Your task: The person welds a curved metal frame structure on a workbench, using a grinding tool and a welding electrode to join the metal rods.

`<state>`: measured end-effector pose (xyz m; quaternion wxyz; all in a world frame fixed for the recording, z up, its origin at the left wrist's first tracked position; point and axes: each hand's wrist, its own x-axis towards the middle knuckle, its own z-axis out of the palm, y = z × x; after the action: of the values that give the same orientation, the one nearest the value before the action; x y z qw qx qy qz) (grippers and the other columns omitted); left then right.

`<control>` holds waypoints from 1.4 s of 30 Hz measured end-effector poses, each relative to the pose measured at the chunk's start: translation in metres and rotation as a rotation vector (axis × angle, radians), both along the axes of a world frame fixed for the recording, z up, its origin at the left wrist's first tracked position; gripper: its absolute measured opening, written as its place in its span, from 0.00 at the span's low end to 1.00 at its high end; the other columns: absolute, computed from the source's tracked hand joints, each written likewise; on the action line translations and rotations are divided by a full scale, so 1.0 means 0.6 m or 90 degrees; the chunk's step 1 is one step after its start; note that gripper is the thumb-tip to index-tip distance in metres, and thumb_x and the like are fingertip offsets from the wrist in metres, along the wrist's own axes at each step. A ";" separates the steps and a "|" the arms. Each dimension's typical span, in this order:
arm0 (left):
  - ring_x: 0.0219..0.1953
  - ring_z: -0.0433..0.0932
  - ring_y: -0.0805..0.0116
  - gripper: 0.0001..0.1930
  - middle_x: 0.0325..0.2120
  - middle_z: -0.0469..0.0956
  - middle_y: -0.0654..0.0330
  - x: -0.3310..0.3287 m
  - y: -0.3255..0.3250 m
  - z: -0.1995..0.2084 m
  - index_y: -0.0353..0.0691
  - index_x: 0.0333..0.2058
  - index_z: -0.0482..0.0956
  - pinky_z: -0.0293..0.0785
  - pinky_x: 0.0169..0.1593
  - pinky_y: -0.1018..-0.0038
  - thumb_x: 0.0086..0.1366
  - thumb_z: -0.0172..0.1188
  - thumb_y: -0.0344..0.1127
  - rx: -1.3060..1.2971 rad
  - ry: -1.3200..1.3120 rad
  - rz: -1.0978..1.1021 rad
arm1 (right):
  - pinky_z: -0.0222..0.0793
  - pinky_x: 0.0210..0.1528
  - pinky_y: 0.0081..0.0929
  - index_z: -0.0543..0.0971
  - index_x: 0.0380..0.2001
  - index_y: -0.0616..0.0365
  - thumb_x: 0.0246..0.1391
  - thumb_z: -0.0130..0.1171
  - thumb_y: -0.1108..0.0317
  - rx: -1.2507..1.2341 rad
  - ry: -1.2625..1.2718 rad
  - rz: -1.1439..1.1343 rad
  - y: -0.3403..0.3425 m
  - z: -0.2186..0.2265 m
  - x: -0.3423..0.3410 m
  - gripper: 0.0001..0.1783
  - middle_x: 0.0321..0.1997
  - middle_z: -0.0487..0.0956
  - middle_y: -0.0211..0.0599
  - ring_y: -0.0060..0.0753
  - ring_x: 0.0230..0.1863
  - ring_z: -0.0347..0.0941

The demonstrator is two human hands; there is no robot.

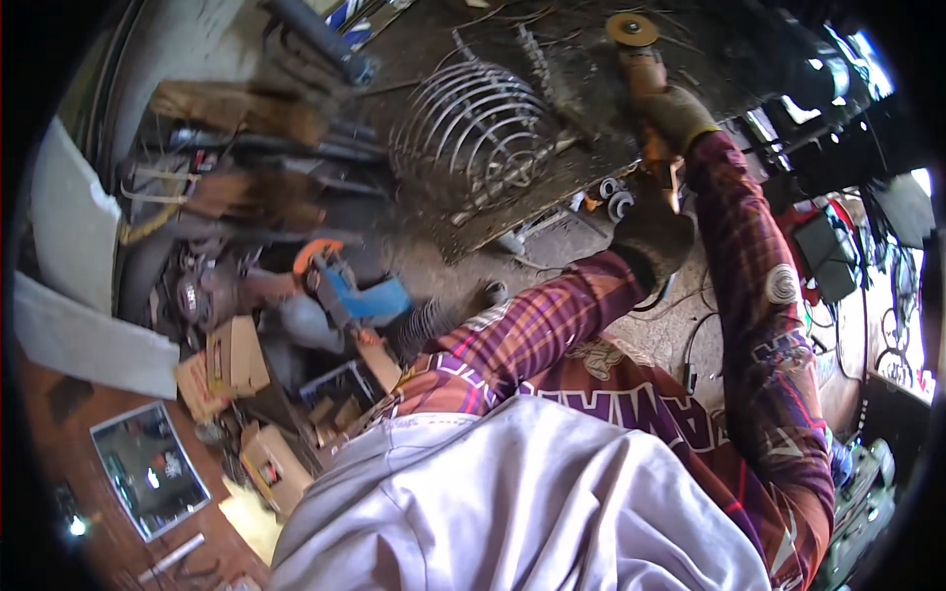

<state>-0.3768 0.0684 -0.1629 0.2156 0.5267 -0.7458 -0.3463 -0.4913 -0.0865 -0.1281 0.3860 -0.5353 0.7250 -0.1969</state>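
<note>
While boxes (236, 360) stand at the left, a blue tool (370, 298) lies just to their right, followed by a wire grille (507, 169) on the dark bench (586, 69). Right of the grille, the orange grinder (642, 77) extends past the bench edge. The dark-gloved left hand (653, 241) is at the grinder's rear end; whether its fingers are closed cannot be told. The pale-gloved right hand (680, 113) is wrapped around the grinder's body, fingers curled against it; the disc (632, 30) lies clear of them, toward the bench's far side.
</note>
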 end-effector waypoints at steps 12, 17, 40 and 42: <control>0.34 0.84 0.65 0.19 0.37 0.85 0.51 0.326 -0.006 0.207 0.33 0.51 0.79 0.81 0.41 0.69 0.71 0.57 0.42 0.115 0.154 -0.371 | 0.74 0.48 0.35 0.81 0.49 0.63 0.47 0.65 0.43 -0.034 0.229 0.167 0.009 0.022 -0.012 0.35 0.42 0.84 0.44 0.37 0.44 0.81; 0.47 0.81 0.64 0.27 0.44 0.83 0.52 0.526 -0.143 0.202 0.35 0.53 0.78 0.78 0.49 0.68 0.65 0.66 0.51 -0.094 0.170 0.234 | 0.73 0.51 0.39 0.79 0.53 0.60 0.50 0.64 0.38 -0.055 0.303 0.002 0.028 0.019 -0.001 0.38 0.46 0.84 0.47 0.43 0.46 0.81; 0.55 0.76 0.67 0.26 0.53 0.80 0.58 0.573 -0.346 0.083 0.39 0.58 0.77 0.71 0.58 0.69 0.71 0.58 0.53 0.394 0.364 0.089 | 0.70 0.59 0.46 0.70 0.63 0.55 0.57 0.50 0.30 -0.240 0.481 -0.296 0.120 -0.009 0.061 0.44 0.56 0.79 0.56 0.55 0.58 0.76; 0.55 0.76 0.66 0.25 0.54 0.79 0.58 0.582 -0.354 0.082 0.40 0.59 0.76 0.71 0.59 0.69 0.72 0.57 0.52 0.351 0.370 0.075 | 0.70 0.59 0.45 0.71 0.63 0.54 0.57 0.52 0.32 -0.217 0.453 -0.262 0.122 -0.001 0.070 0.42 0.55 0.79 0.56 0.55 0.57 0.76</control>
<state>-0.0277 -0.1440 -0.1136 0.2877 0.4869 -0.5015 -0.6547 -0.4493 -0.0135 -0.1289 -0.0289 -0.4701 0.8615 -0.1899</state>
